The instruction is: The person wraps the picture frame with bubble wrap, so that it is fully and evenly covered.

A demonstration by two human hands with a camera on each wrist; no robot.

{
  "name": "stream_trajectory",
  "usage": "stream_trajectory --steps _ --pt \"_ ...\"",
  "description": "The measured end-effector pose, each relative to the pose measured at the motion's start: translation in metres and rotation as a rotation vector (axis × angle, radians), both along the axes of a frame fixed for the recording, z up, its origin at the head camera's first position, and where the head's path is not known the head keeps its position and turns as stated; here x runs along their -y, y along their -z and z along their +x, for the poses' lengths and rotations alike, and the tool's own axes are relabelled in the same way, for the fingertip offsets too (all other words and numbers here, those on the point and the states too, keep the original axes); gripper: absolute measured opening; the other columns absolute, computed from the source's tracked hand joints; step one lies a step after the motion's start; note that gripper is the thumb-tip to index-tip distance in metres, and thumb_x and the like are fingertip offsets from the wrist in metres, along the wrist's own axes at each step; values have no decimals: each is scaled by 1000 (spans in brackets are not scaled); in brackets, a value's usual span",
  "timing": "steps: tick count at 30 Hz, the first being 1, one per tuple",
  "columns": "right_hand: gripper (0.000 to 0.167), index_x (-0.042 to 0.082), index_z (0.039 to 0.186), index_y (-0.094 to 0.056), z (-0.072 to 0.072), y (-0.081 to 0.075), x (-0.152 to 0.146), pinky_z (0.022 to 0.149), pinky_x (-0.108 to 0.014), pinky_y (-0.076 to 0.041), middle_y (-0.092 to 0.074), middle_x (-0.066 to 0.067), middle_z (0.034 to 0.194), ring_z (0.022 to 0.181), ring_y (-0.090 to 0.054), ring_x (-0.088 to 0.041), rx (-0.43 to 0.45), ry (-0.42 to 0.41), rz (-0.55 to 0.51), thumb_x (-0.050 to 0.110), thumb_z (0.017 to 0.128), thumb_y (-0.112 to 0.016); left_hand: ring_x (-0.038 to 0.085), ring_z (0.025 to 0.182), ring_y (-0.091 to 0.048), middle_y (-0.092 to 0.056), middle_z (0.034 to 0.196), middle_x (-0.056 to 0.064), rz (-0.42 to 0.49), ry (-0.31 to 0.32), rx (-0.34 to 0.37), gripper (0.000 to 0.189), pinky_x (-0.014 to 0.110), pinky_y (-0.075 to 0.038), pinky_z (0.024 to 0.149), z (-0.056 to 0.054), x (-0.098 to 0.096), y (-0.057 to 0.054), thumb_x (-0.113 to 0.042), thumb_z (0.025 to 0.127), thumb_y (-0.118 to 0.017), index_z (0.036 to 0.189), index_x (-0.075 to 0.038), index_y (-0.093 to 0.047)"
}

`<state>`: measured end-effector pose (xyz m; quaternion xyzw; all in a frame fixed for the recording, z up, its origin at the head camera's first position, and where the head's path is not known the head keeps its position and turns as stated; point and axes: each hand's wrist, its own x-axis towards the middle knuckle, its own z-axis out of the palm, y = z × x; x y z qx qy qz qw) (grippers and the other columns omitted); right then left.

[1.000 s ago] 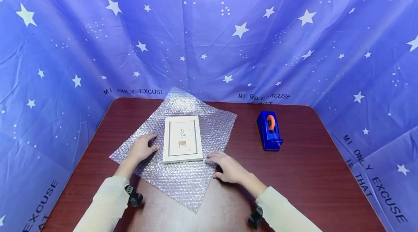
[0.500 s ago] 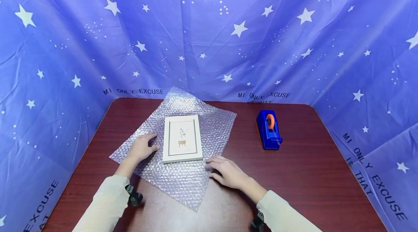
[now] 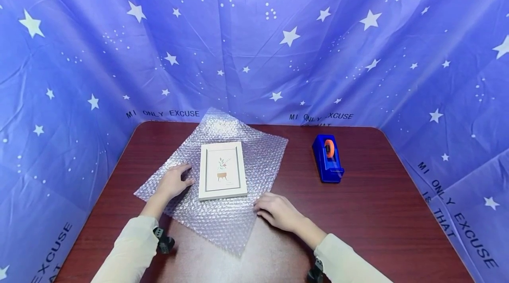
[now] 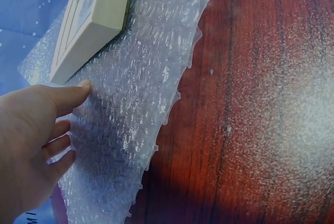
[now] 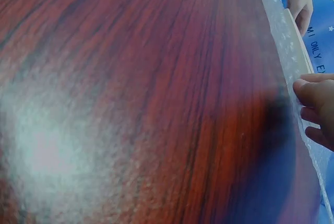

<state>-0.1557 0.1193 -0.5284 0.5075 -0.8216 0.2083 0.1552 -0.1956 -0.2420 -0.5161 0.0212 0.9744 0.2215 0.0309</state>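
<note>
A cream picture frame (image 3: 203,172) with a potted-plant print lies face up on a sheet of bubble wrap (image 3: 222,225), turned like a diamond. To the frame's left, my left hand (image 3: 172,182) rests on the wrap with loosely bent fingers, apart from the frame. The left wrist view shows its thumb (image 4: 73,97) spread from the other fingers, near the frame's corner. My right hand (image 3: 280,212) lies at the wrap's right front edge with fingers bent. In the right wrist view its fingertips (image 5: 313,114) meet that edge; no pinch is plain.
A blue tape dispenser (image 3: 329,159) with an orange core stands at the right on the dark red wooden table (image 3: 381,194). A blue star-printed curtain (image 3: 254,44) hangs close around the back and sides. Black wrist cameras (image 3: 164,239) sit under both sleeves.
My right hand has slid a little toward the table's near side, along the wrap's edge. The left hand, picture frame and bubble wrap stay in place.
</note>
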Motion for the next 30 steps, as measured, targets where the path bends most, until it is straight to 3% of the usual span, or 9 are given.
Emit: stream_trajectory --steps 6,15,23,30 --pt "26 13 97 -70 -1 3 -2 88 -25 -53 -71 -1 105 98 -64 -14 -46 -24 31 7 72 -77 47 133 -41 -47 144 24 -2 2 -2 57 60 -35 111 0 1 1 -25 86 -68 135 -3 -52" --pt "28 13 105 -69 1 4 6 98 -32 -52 -69 -5 117 109 -63 -18 -78 -10 63 11 77 -73 47 132 -43 -49 142 26 5 5 -22 56 60 -36 110 0 0 3 -23 85 -68 134 -2 -53" --pt "23 14 101 -71 -2 3 14 101 -40 -50 -70 -6 113 112 -63 -22 22 -12 -17 19 79 -76 48 131 -43 -48 141 26 -11 16 -25 56 59 -36 110 0 1 3 -24 85 -68 134 -1 -53" --pt "9 16 94 -72 -6 -5 21 85 -22 -56 -74 5 93 90 -68 -7 147 52 -69 18 86 -70 47 131 -44 -48 141 27 -39 32 -8 56 59 -37 110 0 0 0 -24 86 -68 135 -1 -52"
